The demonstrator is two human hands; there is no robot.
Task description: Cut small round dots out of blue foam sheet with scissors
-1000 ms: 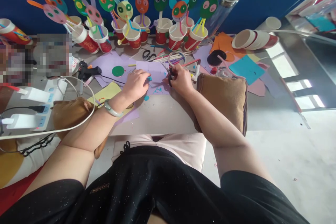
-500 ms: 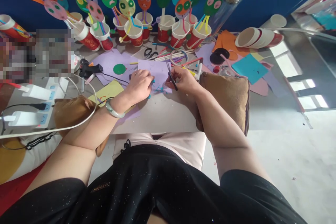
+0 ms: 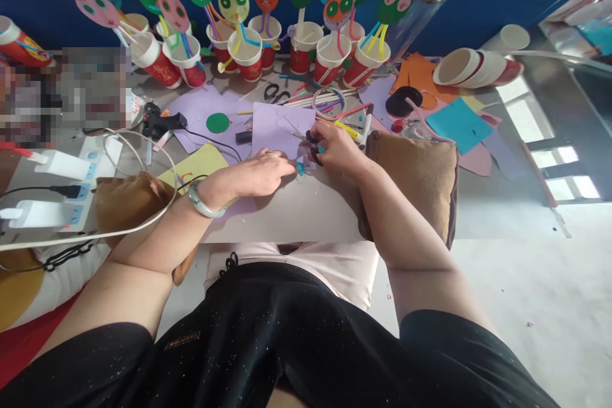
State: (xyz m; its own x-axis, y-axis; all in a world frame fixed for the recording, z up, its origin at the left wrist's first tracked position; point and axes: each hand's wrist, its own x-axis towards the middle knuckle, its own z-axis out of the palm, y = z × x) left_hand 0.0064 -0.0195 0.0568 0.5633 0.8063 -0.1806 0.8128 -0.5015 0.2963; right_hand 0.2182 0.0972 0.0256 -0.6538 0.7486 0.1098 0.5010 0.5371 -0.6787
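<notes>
Some blue scraps (image 3: 300, 169) are met at three o'clock by the left hand (image 3: 266, 173), whether pinched can't be told, while scissors (image 3: 312, 139) are gripped in the right hand (image 3: 337, 149), best aimed at ten o'clock, clear of the other.

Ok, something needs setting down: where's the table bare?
Grey tabletop is mostly bare at the near edge, between purple paper and the brown fabric cushion, and right of it, below the pink paper sheet. Farther back it's crowded up to the red-and-white paper cups.
</notes>
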